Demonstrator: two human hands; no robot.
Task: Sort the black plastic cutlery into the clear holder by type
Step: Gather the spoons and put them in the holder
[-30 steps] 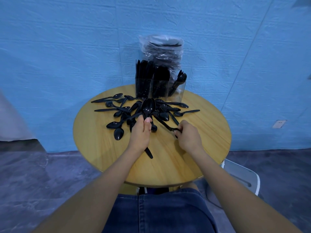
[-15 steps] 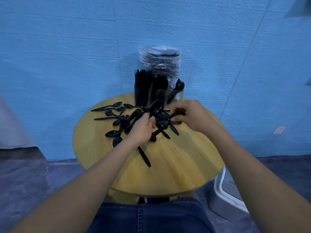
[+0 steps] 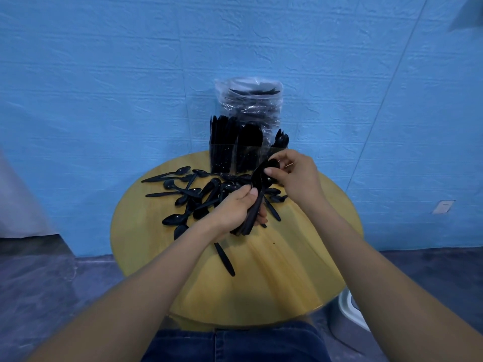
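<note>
My left hand (image 3: 236,209) grips a bundle of black spoons (image 3: 257,190) by the handles, bowls pointing up and away. My right hand (image 3: 298,176) pinches the bowl end of that bundle at the top. Several loose black spoons (image 3: 194,193) lie scattered on the round wooden table (image 3: 287,270) to the left of my hands. One black piece (image 3: 224,258) lies alone nearer to me. The clear holder (image 3: 236,158) stands at the table's far edge, its compartments packed with upright black cutlery; the right compartment (image 3: 281,142) holds fewer pieces.
A clear plastic bag of black cutlery (image 3: 249,105) stands behind the holder against the blue wall. A white chair (image 3: 351,309) shows past the table's right front edge. My jeans-clad lap sits under the near edge.
My left hand lifted the spoon bundle off the table. My right hand came up from the pile and now pinches the top of the bundle.
</note>
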